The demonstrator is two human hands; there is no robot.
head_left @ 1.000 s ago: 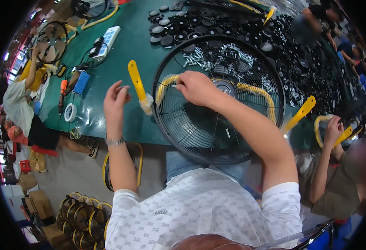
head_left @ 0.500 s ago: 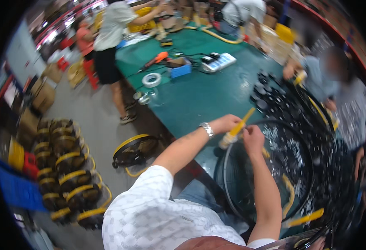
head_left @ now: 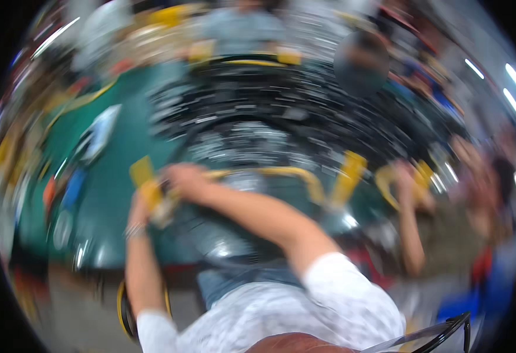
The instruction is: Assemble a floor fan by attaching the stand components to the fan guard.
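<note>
Both forearms reach forward over the green desk (head_left: 122, 153), meeting at the left rim of a round wire fan guard (head_left: 252, 176). The left hand (head_left: 143, 203) and right hand (head_left: 184, 179) sit on a yellow clip (head_left: 146, 182) there; blur hides how tightly either closes.

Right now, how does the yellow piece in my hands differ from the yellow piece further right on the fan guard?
The yellow piece in the hands sits at the guard's left edge, gripped by the left hand and right hand. The other yellow piece stands untouched at the right. Both are yellow, on the round wire guard; blur hides finer detail.
</note>
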